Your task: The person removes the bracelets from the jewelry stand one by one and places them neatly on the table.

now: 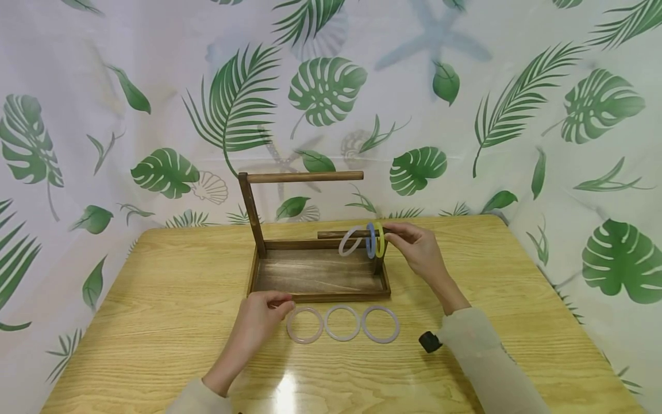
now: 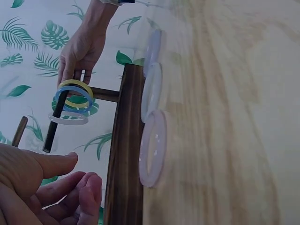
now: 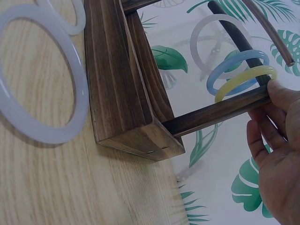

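Note:
My left hand (image 1: 264,310) hovers by the front left edge of a dark wooden bangle stand (image 1: 320,298). Its fingers are loosely bent with nothing between them, apart from the nearest bangle, a pale pink one (image 2: 153,149). My right hand (image 1: 418,252) grips the top of the stand's short right post (image 3: 220,110) between thumb and fingers, its thumb beside a yellow bangle (image 3: 243,80). On the lower peg hang that yellow bangle, a blue bangle (image 1: 370,241) and a tilted whitish bangle (image 1: 349,241).
A whitish bangle (image 1: 342,323) and a pale lavender bangle (image 1: 381,325) lie flat on the wooden table (image 1: 170,287), in a row with the pink one. The stand's higher peg (image 1: 305,177) is bare. A leaf-print cloth (image 1: 331,132) hangs behind.

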Demonstrator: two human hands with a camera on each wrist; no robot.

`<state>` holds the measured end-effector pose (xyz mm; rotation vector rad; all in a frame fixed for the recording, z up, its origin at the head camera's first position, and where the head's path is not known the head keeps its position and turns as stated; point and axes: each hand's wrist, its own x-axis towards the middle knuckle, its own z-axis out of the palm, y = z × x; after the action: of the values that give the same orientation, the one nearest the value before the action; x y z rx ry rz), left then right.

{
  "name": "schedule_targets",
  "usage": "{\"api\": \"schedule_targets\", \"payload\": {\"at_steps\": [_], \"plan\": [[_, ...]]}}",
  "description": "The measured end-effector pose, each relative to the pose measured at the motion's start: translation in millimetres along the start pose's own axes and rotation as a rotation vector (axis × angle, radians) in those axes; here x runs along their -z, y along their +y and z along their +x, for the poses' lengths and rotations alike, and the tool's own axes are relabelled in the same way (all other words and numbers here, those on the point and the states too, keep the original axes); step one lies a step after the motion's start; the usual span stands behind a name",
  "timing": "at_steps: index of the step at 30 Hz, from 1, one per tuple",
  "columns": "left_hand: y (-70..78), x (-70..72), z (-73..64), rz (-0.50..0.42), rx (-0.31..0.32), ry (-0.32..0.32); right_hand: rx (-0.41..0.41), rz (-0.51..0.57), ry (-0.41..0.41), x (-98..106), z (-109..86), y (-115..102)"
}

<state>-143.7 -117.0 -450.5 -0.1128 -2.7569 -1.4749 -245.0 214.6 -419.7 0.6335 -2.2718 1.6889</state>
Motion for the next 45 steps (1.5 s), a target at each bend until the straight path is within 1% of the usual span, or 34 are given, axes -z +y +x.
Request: {"api": "schedule_targets", "payload": {"at_steps": [7, 12, 18, 21, 26, 30, 34, 37, 41, 45], "plan": [[13.6, -1.4, 9.1, -0.007, -0.033, 0.025, 0.007, 0.004, 0.002, 0, -0.2, -3], [23.8, -4.5, 15.5, -0.014, -0.053, 0.044, 0.003, 0.002, 0.002, 0, -0.5, -4], [34.2, -9.8, 22.3, -0.015, -0.095, 0.066, 0.004, -0.001, -0.002, 0, 0.1, -3], [39.3, -12.9, 25.9, -0.026, -0.099, 0.073, 0.009, -0.009, 0.002, 0, 0.3, -3], [48.2, -17.7, 32.4, -0.05, -0.087, 0.076, 0.018, -0.014, 0.009, -1, 0.2, -2], [55.6, -22.2, 38.2, -0.073, -0.093, 0.095, 0.014, -0.011, 0.008, -1, 0.2, -2], [58.2, -28.0, 44.7, -0.073, -0.118, 0.121, 0.009, -0.01, 0.006, -1, 0.1, -3], [59.5, -32.3, 48.7, -0.084, -0.128, 0.128, 0.012, -0.012, 0.002, -1, 0.3, -4], [62.3, -38.3, 53.0, -0.125, -0.124, 0.119, 0.014, -0.02, 0.001, 0, 0.2, -3], [64.2, -44.6, 57.4, -0.143, -0.11, 0.118, 0.018, -0.011, -0.001, 0, 0.1, -3]]}}
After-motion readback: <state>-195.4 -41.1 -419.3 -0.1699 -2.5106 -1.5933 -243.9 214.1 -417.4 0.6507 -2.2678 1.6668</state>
